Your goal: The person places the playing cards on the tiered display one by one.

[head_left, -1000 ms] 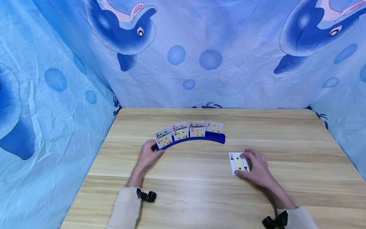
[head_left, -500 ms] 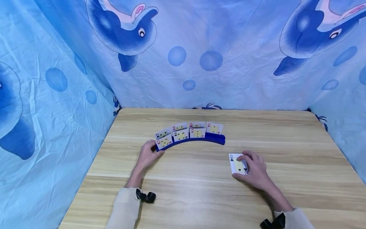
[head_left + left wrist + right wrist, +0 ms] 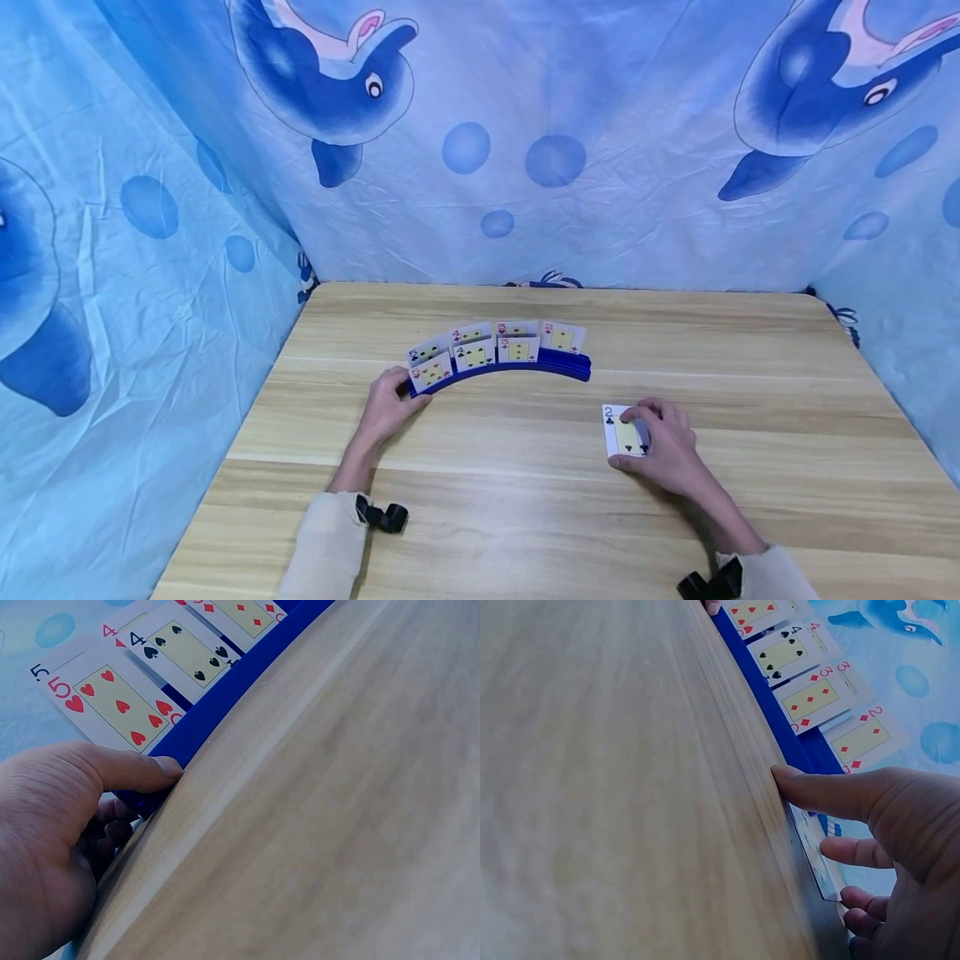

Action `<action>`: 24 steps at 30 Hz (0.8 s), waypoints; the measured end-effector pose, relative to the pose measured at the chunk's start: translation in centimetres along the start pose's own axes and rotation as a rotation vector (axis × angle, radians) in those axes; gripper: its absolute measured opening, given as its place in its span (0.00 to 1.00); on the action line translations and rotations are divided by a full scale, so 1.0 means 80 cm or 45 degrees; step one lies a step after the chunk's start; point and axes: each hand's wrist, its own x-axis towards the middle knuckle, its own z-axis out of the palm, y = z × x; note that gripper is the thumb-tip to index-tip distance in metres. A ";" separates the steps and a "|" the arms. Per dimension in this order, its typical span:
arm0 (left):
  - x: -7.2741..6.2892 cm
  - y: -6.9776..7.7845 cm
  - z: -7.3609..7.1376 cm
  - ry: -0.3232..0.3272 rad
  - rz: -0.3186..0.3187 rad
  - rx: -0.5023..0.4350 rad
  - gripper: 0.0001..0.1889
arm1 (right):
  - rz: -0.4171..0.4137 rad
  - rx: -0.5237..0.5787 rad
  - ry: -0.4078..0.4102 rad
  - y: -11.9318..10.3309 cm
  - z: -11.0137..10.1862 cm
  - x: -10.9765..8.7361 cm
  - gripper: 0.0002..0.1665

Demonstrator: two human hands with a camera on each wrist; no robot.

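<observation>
A curved blue card holder (image 3: pixel 558 363) stands left of the table's middle. My left hand (image 3: pixel 386 408) grips its left end, the thumb along the front and the fingers behind. Its front row carries a five of hearts (image 3: pixel 124 705), a four of spades (image 3: pixel 187 656) and a three of diamonds (image 3: pixel 810 705). Several cards stand behind, with a two of diamonds (image 3: pixel 562 337) at the right end. To the right, my right hand (image 3: pixel 671 454) pinches a two of clubs (image 3: pixel 622 429) between thumb and fingers, low over the table. Part of this card is hidden under the hand.
The wood-grain table (image 3: pixel 487 500) reaches out to a blue cloth backdrop (image 3: pixel 615 225) with printed dolphins, which hangs at the back and both sides. A black wrist camera (image 3: pixel 386 517) sits on the left sleeve, another black camera (image 3: pixel 708 583) on the right one.
The right fingers have shifted a little left, further over the two of clubs, while that card stays nearly in place. My left hand keeps its grip on the card holder.
</observation>
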 end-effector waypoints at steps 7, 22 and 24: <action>0.000 -0.001 0.000 -0.002 -0.015 -0.013 0.22 | 0.029 -0.017 0.016 -0.001 0.001 0.002 0.47; -0.001 -0.001 0.000 0.000 0.015 -0.007 0.21 | -0.040 -0.231 0.189 0.000 0.000 0.004 0.61; -0.001 0.000 0.000 -0.002 0.010 -0.006 0.21 | -0.028 -0.277 0.195 -0.002 -0.003 0.003 0.60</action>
